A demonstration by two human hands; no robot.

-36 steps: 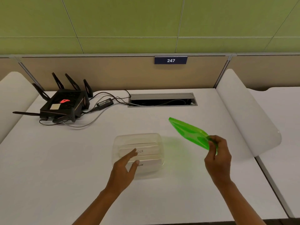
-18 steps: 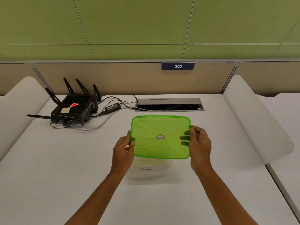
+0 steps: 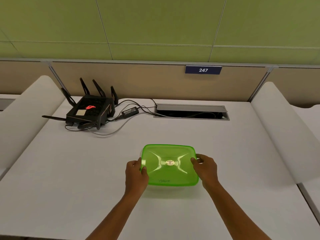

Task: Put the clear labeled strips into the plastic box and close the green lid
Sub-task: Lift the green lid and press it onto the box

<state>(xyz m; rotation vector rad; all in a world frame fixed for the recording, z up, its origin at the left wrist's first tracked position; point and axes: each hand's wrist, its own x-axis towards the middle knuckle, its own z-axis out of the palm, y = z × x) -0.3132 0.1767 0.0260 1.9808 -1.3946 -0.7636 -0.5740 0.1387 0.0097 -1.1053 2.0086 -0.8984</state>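
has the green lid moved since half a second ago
Yes. The green lid has come down toward the person, away from the cable slot, and now lies flat over the plastic box.

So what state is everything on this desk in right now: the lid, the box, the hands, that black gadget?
green lid: lying flat on top of the box, gripped at both short edges
plastic box: under the lid, mostly hidden
left hand: gripping the lid's left edge
right hand: gripping the lid's right edge
router: logo lit red, cables plugged in
cable hatch: flap open
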